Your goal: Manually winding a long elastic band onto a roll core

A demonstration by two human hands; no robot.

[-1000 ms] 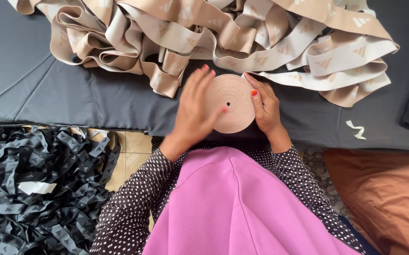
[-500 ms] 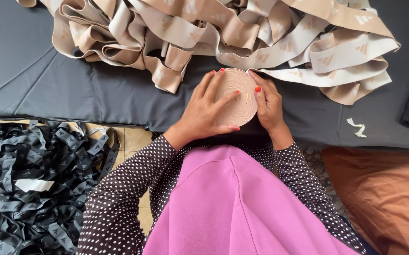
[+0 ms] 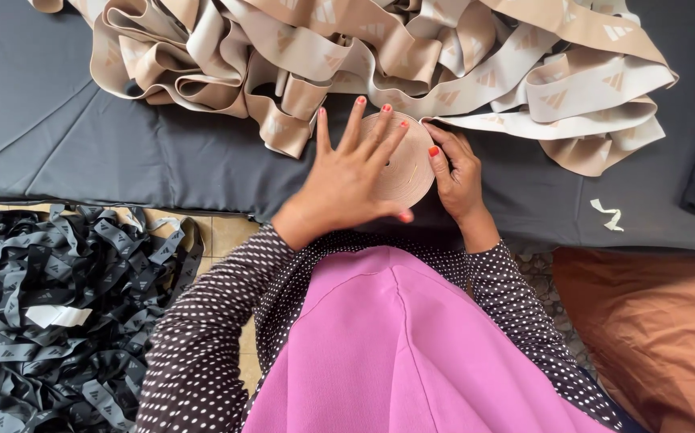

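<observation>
Left hand (image 3: 355, 180) flat, fingers spread, pressing face of beige band roll (image 3: 407, 164). Roll on dark mat (image 3: 123, 152), just near of loose band heap (image 3: 379, 56). Right hand (image 3: 458, 178) cups roll's right rim, thumb on edge. Roll lies between both hands, equally near.

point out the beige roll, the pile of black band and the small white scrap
beige roll (image 3: 413, 164): head view, bare flat face by the right edge
pile of black band (image 3: 50, 313): head view, middle of the heap
small white scrap (image 3: 609, 215): head view, its middle
</observation>
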